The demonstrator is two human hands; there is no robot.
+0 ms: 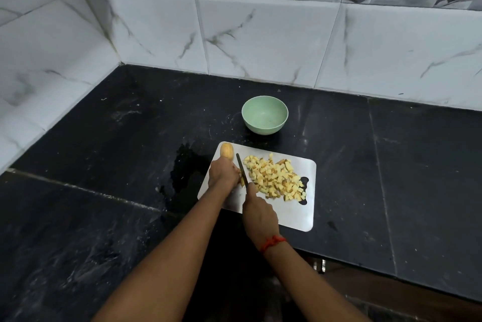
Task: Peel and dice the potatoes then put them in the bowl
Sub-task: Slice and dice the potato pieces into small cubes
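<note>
1. Grey board (287, 214) flat on a black counter (104, 152), long edges slanting from 10 o'clock towards 4 o'clock.
2. At 12 o'clock from the board, just clear of its far edge: green bowl (264, 115), upright, pale inside showing.
3. On the board's 11 o'clock corner: potato (226, 151), yellow-orange, far end poking out past the left hand (223, 173).
4. Left hand palm down, fingers curled over the potato's near end, pressing it to the board.
5. At 6 o'clock from the board's middle: right hand (259, 213), closed tight round the knife (241, 169) handle, with a red thread (272, 242) on the wrist.
6. Knife blade pointing to 11 o'clock, just beside the left hand on its 3 o'clock side. Hard to tell whether the edge meets the potato; hidden by the fingers.
7. From the board's middle out to 3 o'clock: dice (276, 178) in one loose heap, pale yellow, some with brown skin left on, reaching the dark handle slot at 4 o'clock.
8. At 9 o'clock from the board, on the counter: dark blotchy patch (182, 170), perhaps wet.
9. Beyond the counter at 12 and 9 o'clock: white marbled tiles (260, 34).
</note>
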